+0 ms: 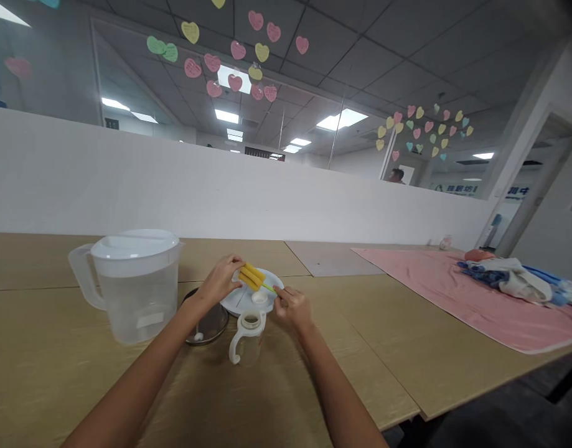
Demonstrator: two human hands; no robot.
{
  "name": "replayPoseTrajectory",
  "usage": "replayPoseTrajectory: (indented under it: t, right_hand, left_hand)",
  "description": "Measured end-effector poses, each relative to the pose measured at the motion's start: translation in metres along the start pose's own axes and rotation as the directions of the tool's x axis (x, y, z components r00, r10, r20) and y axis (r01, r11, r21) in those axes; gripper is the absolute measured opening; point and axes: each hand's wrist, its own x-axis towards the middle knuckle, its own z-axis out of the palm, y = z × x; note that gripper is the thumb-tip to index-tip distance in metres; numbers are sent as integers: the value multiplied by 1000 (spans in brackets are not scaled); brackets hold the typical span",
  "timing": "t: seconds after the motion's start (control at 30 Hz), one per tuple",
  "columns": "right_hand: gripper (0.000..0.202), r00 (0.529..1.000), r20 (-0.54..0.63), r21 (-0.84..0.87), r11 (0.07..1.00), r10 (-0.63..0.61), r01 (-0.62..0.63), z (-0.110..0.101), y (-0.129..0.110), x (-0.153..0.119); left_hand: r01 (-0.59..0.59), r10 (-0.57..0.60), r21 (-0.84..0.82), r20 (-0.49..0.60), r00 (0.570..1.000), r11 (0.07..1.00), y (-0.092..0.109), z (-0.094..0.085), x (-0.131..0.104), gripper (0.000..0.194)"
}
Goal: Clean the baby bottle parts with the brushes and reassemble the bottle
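Nearest, a small handled bottle (248, 333) stands open-topped on the table (56, 373). Above it, right hand (292, 305) pinches the green handle of a yellow sponge brush (252, 277); left hand (223, 278) grips its sponge end over a white plate (239, 300), likely steadying it. Metal bowl (211, 323) and lidded pitcher (136, 286) sit left; a pink cloth (454, 292) lies far right.

Both bare forearms reach forward and converge, the left hand (219, 279) curled with fingertips pinched in a grip, the right hand (291, 305) likewise pinched, knuckles up.
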Motion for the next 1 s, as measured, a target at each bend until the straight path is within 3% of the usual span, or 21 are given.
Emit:
replayPoseTrajectory:
  t: [0.07,0.17,0.27,0.37,0.53,0.77,0.93,1.0]
  right_hand:
    - [32,990,82,-18,994,111,-110,-1,-3,3]
    - [34,937,241,-97,967,252,-235,-6,-8,8]
    - [34,882,349,-172,947,316,-271,-15,-13,12]
    - [33,868,361,-222,935,342,-276,-20,-15,14]
    - [31,920,231,-227,937,316,-265,-16,-10,13]
    - [30,992,28,-100,988,122,-119,-1,-2,2]
    - [30,980,-199,-16,1000,-21,18,-3,0,0]
    - [30,971,-234,6,999,-50,53,-5,-1,0]
  left_hand:
    - [18,-17,20,-31,999,1000,1,0,1,43]
    - [53,-52,67,-20,998,996,0,3,1,43]
    - [54,-61,127,55,997,990,-3,10,-1,45]
    - [18,-33,124,115,993,992,-6,15,-4,47]
    - [-2,-10,83,151,988,997,-3,9,-8,43]
    - [85,-87,-25,-46,995,996,2,-5,-1,32]
    - [84,-83,-4,-184,979,996,21,-24,4,40]
    - [54,-64,-60,-180,981,997,34,-32,4,43]
